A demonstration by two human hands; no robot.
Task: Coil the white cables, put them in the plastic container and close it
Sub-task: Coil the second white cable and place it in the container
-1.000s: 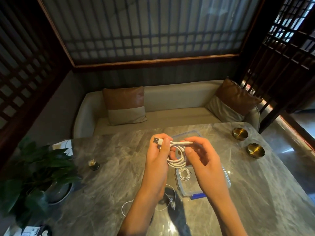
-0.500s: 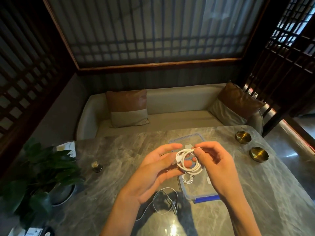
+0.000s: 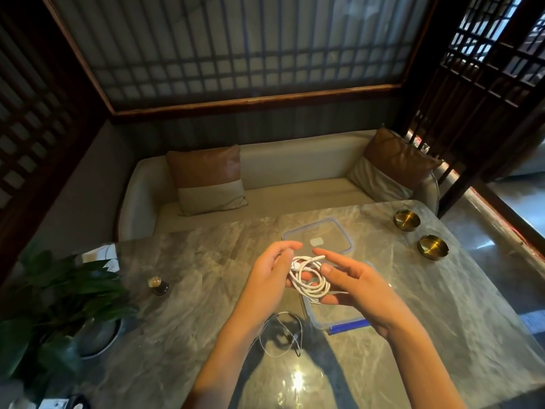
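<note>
A coiled white cable (image 3: 309, 278) hangs between both hands above the table. My left hand (image 3: 271, 276) grips its left side, near the plug. My right hand (image 3: 354, 281) supports the coil from the right with thumb and lower fingers, the index finger stretched out. Directly below sits the clear plastic container (image 3: 333, 317) with a blue clip on its near edge; my hands hide most of its inside. Its blue-rimmed lid (image 3: 320, 236) lies flat beyond it. A second, thin white cable (image 3: 280, 338) lies loose on the table near my left wrist.
The marble table (image 3: 177, 290) carries a small dark bottle (image 3: 158, 286) and a potted plant (image 3: 65, 305) on the left. Two brass bowls (image 3: 407, 220) (image 3: 433, 247) stand at the far right. A sofa with cushions runs behind the table.
The coil has been lowered from in front of me to just above the container. My right index finger has come off the cable and now points out straight.
</note>
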